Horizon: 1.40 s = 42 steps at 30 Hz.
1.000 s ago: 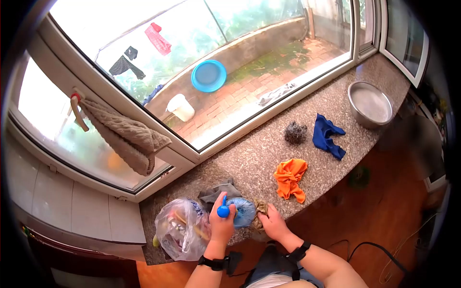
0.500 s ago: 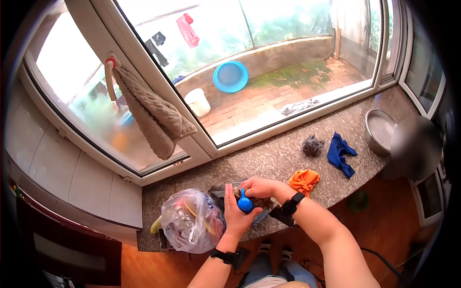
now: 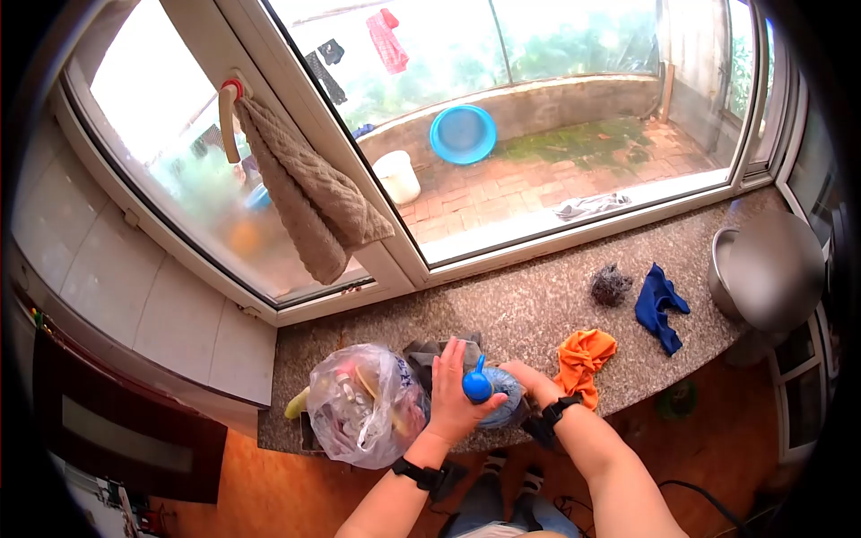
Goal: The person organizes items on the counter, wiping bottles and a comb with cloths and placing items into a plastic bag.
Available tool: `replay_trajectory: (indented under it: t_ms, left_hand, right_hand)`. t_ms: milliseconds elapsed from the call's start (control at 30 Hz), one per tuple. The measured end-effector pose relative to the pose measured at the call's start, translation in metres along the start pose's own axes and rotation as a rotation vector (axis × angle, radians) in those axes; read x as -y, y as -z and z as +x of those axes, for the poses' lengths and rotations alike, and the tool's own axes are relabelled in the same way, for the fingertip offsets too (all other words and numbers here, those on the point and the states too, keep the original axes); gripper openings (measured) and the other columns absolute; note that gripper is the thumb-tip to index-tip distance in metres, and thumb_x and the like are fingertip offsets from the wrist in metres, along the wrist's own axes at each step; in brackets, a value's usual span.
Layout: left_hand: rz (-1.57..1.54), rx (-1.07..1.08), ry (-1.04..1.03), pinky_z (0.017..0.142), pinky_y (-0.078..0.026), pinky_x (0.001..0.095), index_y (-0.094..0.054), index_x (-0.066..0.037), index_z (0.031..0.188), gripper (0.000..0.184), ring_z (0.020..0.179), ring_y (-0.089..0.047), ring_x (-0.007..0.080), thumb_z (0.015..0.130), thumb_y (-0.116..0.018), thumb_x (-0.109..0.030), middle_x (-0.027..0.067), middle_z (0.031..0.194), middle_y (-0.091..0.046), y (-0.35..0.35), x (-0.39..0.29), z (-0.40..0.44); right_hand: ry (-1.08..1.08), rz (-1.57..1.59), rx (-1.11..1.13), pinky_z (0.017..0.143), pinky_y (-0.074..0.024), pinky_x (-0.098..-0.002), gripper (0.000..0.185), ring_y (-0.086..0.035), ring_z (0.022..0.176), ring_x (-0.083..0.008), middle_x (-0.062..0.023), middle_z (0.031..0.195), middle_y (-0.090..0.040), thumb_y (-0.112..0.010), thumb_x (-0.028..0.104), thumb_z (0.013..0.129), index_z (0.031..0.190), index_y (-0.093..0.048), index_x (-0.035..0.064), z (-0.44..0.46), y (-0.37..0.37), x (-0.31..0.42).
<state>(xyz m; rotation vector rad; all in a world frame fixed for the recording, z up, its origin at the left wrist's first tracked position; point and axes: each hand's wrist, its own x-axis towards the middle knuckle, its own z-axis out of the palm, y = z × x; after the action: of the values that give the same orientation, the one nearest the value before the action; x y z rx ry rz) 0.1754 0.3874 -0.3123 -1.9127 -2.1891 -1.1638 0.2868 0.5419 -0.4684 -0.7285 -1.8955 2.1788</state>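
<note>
My left hand point(image 3: 457, 400) is over the counter, fingers pointing up and away. A round blue bulb with a thin spout point(image 3: 477, 386) sits between its thumb and fingers. Just right of the bulb is a clear, light-blue container point(image 3: 507, 399), partly covered by that hand. My right hand point(image 3: 531, 380) is at the container's right side; its fingertips are mostly hidden. Behind my left hand lies a dark grey cloth point(image 3: 423, 356). To the left stands a clear plastic bag point(image 3: 363, 403) with mixed items inside. An orange cloth point(image 3: 585, 363) lies right of my right hand.
Farther right on the granite counter point(image 3: 529, 300) are a dark wiry bundle point(image 3: 611, 285), a blue cloth point(image 3: 662, 308) and a metal basin point(image 3: 723, 269). A blurred round shape overlaps the basin. A beige towel point(image 3: 309, 193) hangs at the window handle.
The view has shifted. My right hand reached across beside the left fingers, then drew back to the container's right side. The brown rumpled material it held earlier is now out of sight.
</note>
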Motion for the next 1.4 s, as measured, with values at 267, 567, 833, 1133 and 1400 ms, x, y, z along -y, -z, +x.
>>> replay_trajectory:
  t_ms: [267, 567, 833, 1133, 1400]
  left_hand:
    - [-0.119, 0.104, 0.018, 0.112, -0.035, 0.0518, -0.063, -0.003, 0.115, 0.063, 0.114, -0.059, 0.0332, 0.068, -0.088, -0.036, 0.0108, 0.118, -0.062, 0.002, 0.002, -0.003]
    - [-0.150, 0.077, -0.005, 0.084, -0.052, 0.0407, -0.065, -0.007, 0.104, 0.030, 0.098, -0.063, 0.0354, 0.076, -0.073, -0.014, 0.0134, 0.105, -0.065, -0.005, 0.009, -0.009]
    - [-0.143, 0.033, 0.036, 0.085, -0.051, 0.0428, -0.064, -0.006, 0.102, 0.039, 0.098, -0.062, 0.0351, 0.068, -0.079, -0.018, 0.0127, 0.100, -0.065, -0.005, 0.003, -0.016]
    - [-0.213, -0.031, 0.086, 0.086, -0.048, 0.0436, -0.061, -0.006, 0.101, 0.044, 0.094, -0.060, 0.0374, 0.064, -0.079, -0.022, 0.0146, 0.100, -0.062, -0.004, -0.002, -0.013]
    - [-0.105, 0.002, 0.022, 0.087, -0.048, 0.0437, -0.062, -0.007, 0.100, 0.034, 0.097, -0.061, 0.0354, 0.070, -0.073, -0.016, 0.0134, 0.100, -0.065, -0.010, 0.004, -0.017]
  right_hand:
    - [0.319, 0.201, -0.518, 0.087, -0.0475, -0.0293, 0.026, -0.061, 0.093, -0.0166, -0.0089, 0.100, -0.068, -0.054, 0.012, 0.092, 0.112, -0.065, -0.0004, -0.126, -0.038, 0.093]
    - [0.420, -0.610, -0.474, 0.095, -0.0420, -0.0379, 0.033, -0.055, 0.103, -0.0298, -0.0070, 0.108, -0.067, -0.076, 0.019, 0.072, 0.102, -0.072, 0.0074, -0.110, -0.069, 0.153]
    - [0.268, -0.117, -0.093, 0.078, -0.0489, -0.0265, 0.013, -0.061, 0.088, -0.0103, -0.0022, 0.092, -0.069, -0.068, 0.005, 0.079, 0.089, -0.072, -0.0012, -0.095, -0.035, 0.157]
    - [0.137, -0.403, -0.058, 0.073, -0.0498, -0.0243, 0.016, -0.056, 0.080, -0.0049, 0.0032, 0.084, -0.066, -0.065, 0.007, 0.087, 0.099, -0.070, -0.0013, -0.064, -0.042, 0.174]
    - [0.403, -0.163, -0.359, 0.081, -0.0469, -0.0273, 0.024, -0.056, 0.089, -0.0116, -0.0038, 0.091, -0.058, -0.067, -0.002, 0.076, 0.099, -0.060, 0.0010, -0.115, -0.059, 0.132]
